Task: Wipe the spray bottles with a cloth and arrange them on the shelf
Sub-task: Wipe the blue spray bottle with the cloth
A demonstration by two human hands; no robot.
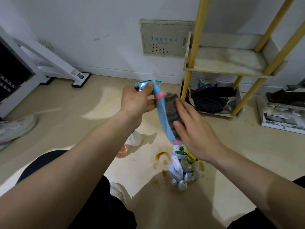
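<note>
My left hand grips the blue trigger head of a light-blue spray bottle with a pink collar and pink base, held tilted above the floor. My right hand presses a grey-brown cloth flat against the bottle's side with straight fingers. On the floor below stand several more bottles, one with a green and yellow trigger. A white bottle and a pinkish one stand partly hidden behind my left forearm. The shelf with yellow posts stands at the right; its middle board is bare and dirty.
The shelf's bottom level holds a black bag. A stack of trays and papers lies at the far right. Brown stains mark the floor by the bottles. Another person's shoe is at the left, near a white rack.
</note>
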